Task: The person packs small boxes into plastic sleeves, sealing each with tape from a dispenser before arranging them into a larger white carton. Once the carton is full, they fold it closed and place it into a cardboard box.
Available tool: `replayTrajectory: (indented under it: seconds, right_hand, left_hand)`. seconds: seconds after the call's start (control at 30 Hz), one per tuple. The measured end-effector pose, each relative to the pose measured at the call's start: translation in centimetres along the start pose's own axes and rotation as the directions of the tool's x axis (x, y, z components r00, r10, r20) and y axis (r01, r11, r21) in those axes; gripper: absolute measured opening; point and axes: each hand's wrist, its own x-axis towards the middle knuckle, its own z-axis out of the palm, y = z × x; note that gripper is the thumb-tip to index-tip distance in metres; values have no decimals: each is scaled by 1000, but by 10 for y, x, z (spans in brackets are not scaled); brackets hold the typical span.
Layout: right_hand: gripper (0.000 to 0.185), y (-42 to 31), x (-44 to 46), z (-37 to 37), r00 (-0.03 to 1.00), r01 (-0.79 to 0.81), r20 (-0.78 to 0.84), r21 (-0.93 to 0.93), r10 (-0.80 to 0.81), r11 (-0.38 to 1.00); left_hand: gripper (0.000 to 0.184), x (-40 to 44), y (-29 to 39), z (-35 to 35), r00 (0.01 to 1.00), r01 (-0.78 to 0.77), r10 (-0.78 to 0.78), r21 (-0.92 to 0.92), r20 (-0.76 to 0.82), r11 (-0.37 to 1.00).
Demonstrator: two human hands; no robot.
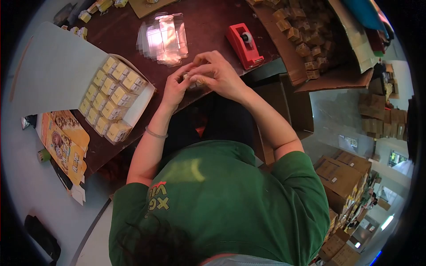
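Both hands meet over the front edge of the dark red table (208, 22). Between their fingertips is a small box (191, 81), pale and mostly covered by the fingers. My left hand (175, 87) grips it from the left, with a band on the wrist. From the right, my right hand (217, 76) pinches at its top with curled fingers. A stack of clear plastic sleeves (165, 39) lies just beyond the hands. To their right stands a red tape dispenser (244, 46) with a roll in it.
An open white carton (141, 104) at the left holds rows of small yellowish boxes (108, 86). A large cardboard box (290, 57) at the upper right contains many small boxes. Printed orange packaging (66, 144) lies at the left edge. Brown cartons (339, 177) are stacked at the right.
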Motion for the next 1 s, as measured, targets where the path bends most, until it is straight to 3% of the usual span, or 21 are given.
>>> replayTrajectory:
  seconds: [0.03, 0.1, 0.13, 0.2, 0.23, 0.3, 0.33, 0.37, 0.43, 0.47, 0.5, 0.57, 0.6, 0.63, 0.67, 0.7, 0.8, 0.87, 0.9, 0.93, 1.0]
  right_hand:
    - [21, 1, 0, 2, 995, 42, -82, -75, -48, 996]
    - [20, 9, -7, 16, 980, -192, -19, 198, 200, 961]
    - [19, 14, -8, 20, 950, -305, 34, 324, 311, 896]
    - [19, 21, -9, 22, 930, -360, 74, 382, 361, 851]
    - [19, 21, -10, 22, 916, -391, 92, 412, 390, 823]
    - [19, 16, -2, 14, 788, -607, 339, 570, 514, 554]
    - [20, 15, 3, 11, 707, -693, 468, 608, 531, 387]
    - [20, 31, 0, 22, 757, -628, 385, 654, 528, 422]
    - [23, 42, 4, 23, 729, -677, 438, 576, 526, 459]
    - [25, 46, 7, 21, 716, -696, 460, 531, 524, 484]
    - [27, 53, 2, 25, 765, -643, 370, 437, 526, 628]
    - [36, 0, 1, 6, 857, -515, -9, -60, 515, 855]
    - [45, -11, -9, 16, 878, -474, -142, -129, 456, 871]
    - [47, -25, -16, 22, 906, -416, -185, -217, 381, 883]
    - [49, -37, -22, 28, 927, -362, -220, -306, 304, 880]
    - [50, -40, -27, 32, 904, -407, -256, -277, 342, 870]
    - [44, -10, -35, 21, 962, -217, -231, -316, 146, 924]
    - [47, 6, -34, 4, 998, -25, -62, -184, 13, 983]
    - [48, 11, -31, -2, 998, 59, -8, -91, -60, 994]
    - [53, 17, -31, -7, 1000, 8, 18, 50, -9, 999]
    - [58, 24, -32, -16, 997, 47, -49, -104, -53, 993]
  left_hand:
    - [43, 0, -5, 0, 1000, -21, 21, -22, -3, 1000]
    - [47, -1, -11, 0, 998, -59, 59, -62, -5, 996]
    - [50, -1, -11, -1, 999, -35, 39, -204, 15, 978]
    - [57, -7, -11, -5, 998, 33, -2, -468, 67, 883]
    - [70, -10, -7, -11, 981, 49, 36, -423, 190, 905]
    - [77, -16, -9, -12, 966, -122, 93, 109, 243, 986]
    - [73, -16, -12, -13, 978, -95, 52, 212, 200, 973]
    - [70, -16, -12, -12, 981, -130, 85, 258, 176, 957]
    - [63, -15, -11, -5, 977, -202, 161, 353, 143, 913]
    - [56, -18, -11, 1, 987, -153, 130, 310, 94, 938]
    - [56, -19, -13, 9, 983, -178, 183, 345, 20, 921]
    - [56, -20, -19, 25, 947, -219, 295, 416, -127, 883]
    - [63, -23, -19, 35, 938, -167, 282, 449, -201, 878]
    - [67, -19, -38, 44, 922, -231, 283, 212, -265, 950]
    - [70, -23, -37, 52, 926, -236, 305, 291, -222, 927]
    - [72, -27, -35, 61, 928, -245, 327, 368, -179, 897]
    - [61, -24, -42, 38, 972, -194, 207, 119, -110, 974]
    - [56, -3, -5, 33, 979, -135, 137, 25, -149, 991]
    - [59, 12, 4, 34, 993, -113, 113, 14, -39, 994]
    - [62, 28, 8, 31, 993, -97, 97, 5, 68, 995]
    - [70, 58, 8, 21, 958, -84, 64, 59, 280, 995]
